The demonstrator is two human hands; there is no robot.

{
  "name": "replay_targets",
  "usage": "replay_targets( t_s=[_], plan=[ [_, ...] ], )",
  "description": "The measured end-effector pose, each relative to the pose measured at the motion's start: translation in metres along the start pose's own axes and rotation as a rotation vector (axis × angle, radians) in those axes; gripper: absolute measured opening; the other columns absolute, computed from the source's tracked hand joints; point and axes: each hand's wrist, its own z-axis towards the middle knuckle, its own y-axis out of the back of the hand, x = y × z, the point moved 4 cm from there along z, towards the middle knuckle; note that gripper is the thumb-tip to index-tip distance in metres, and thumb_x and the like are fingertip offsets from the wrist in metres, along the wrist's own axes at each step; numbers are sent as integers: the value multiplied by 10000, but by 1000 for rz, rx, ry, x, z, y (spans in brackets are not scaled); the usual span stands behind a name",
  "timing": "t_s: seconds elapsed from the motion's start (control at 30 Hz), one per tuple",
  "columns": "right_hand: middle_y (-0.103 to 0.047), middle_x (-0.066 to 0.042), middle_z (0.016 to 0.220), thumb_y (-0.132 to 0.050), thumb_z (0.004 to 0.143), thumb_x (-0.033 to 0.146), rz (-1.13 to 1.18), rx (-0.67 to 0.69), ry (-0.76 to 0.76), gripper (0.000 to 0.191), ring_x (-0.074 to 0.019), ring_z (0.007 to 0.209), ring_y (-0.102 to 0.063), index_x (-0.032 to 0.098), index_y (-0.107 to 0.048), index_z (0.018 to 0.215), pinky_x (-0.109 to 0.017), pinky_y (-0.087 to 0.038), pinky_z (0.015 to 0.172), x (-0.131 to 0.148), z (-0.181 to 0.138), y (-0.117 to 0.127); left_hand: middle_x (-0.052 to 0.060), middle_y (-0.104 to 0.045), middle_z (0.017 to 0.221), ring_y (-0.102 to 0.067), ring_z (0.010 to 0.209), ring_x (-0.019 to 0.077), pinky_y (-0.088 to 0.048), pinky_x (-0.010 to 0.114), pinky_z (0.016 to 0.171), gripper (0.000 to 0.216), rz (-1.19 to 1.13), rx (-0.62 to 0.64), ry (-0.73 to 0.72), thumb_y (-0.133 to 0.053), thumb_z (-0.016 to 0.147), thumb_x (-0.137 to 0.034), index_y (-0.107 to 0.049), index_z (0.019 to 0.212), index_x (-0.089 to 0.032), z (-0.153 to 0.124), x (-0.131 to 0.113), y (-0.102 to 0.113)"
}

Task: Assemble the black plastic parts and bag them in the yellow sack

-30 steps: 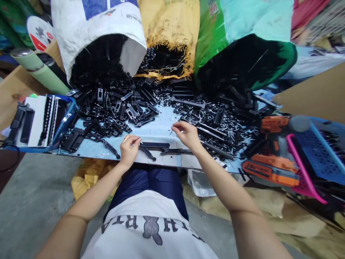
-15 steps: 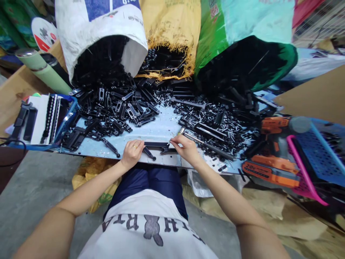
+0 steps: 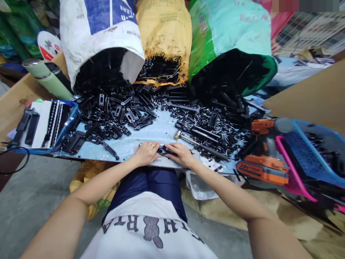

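Observation:
Both hands meet at the table's near edge over a long black plastic part (image 3: 161,151), which lies flat and is mostly hidden under them. My left hand (image 3: 147,153) grips its left portion, fingers bent over it. On the other end, my right hand (image 3: 180,154) has its fingertips pressed onto the part, close to the left fingers. Just beyond the right hand lies a small hammer (image 3: 202,145) with a long metal handle. A loose black arm-shaped piece (image 3: 110,149) rests left of my left hand.
Black plastic pieces (image 3: 118,111) are heaped at left. Metal pins (image 3: 199,118) lie scattered at right. White (image 3: 81,32), yellow (image 3: 164,28) and green (image 3: 207,50) sacks open toward me. An orange cordless drill (image 3: 262,169) stands by a blue basket (image 3: 309,151).
My right hand has gone from pinching at the part's right end to pressing on it nearer the left hand. My left hand has moved right over the part. The view has shifted slightly.

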Motion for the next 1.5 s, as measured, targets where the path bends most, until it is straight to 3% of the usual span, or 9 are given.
replay_targets(
  t_s=[0.23,0.4,0.63,0.77,0.87,0.93,1.1,1.27,1.5],
  plan=[
    [-639,-101,921,-445,902,477,-118,105,163,457,-184,799,-570,175,-547,1229,-301,-430,688,-12,8,5,146,-630,1037,-584,949,225,-421,344,805,460,3,105,-42,-434,904,-444,-511,1236,-134,4,4,5],
    [-542,-59,563,-431,820,657,-270,13,-25,552,-163,548,-498,167,-600,629,-282,-335,526,1,9,29,92,-595,640,-566,645,187,-432,322,679,457,-20,10,150,-377,913,-478,-643,783,-130,7,13,15],
    [-474,-9,496,-278,910,591,627,-64,304,509,-134,476,-465,214,-509,659,-274,-328,490,101,5,84,46,-548,515,-538,504,141,-436,285,557,692,-718,-222,-3,-63,908,-590,-576,631,-217,-31,-46,75],
    [-505,-69,619,-72,889,585,733,-450,-42,566,-206,597,-509,224,-499,798,-354,-433,570,122,23,40,79,-618,598,-595,580,157,-473,311,582,804,-831,-435,96,71,878,-592,-614,679,-221,-36,-74,81],
    [-538,-184,1018,30,893,428,526,-717,-360,554,-268,918,-543,208,-456,1039,-460,-458,749,91,46,10,129,-678,815,-633,812,204,-489,357,709,922,-624,-547,112,145,842,-606,-673,938,-192,-21,-69,61],
    [-490,-191,1171,-48,900,382,415,-742,-389,464,-269,1075,-504,203,-420,1111,-472,-433,849,50,63,12,148,-669,930,-611,919,231,-473,364,760,951,-427,-518,78,114,811,-673,-634,1120,-173,0,-53,41],
    [-549,-147,1072,-272,900,415,-4,-694,-628,357,-248,1033,-497,172,-504,1023,-415,-400,902,-92,74,65,152,-640,963,-592,869,248,-433,345,720,720,-51,-122,128,-280,840,-676,-504,1304,-173,77,8,-10],
    [-590,-126,1024,-318,915,310,-250,-302,-595,310,-242,992,-471,167,-578,1007,-371,-384,892,-166,105,86,192,-631,947,-566,923,296,-405,362,719,716,60,-52,199,-340,840,-651,-554,1215,-80,117,63,-24],
    [-513,-155,1180,-542,819,193,-416,134,-605,259,-293,1110,-409,161,-646,1054,-402,-395,846,-215,169,69,160,-587,1099,-496,1059,268,-391,361,829,456,82,-123,218,-431,897,-468,-535,1174,-120,98,89,5]
  ],
)
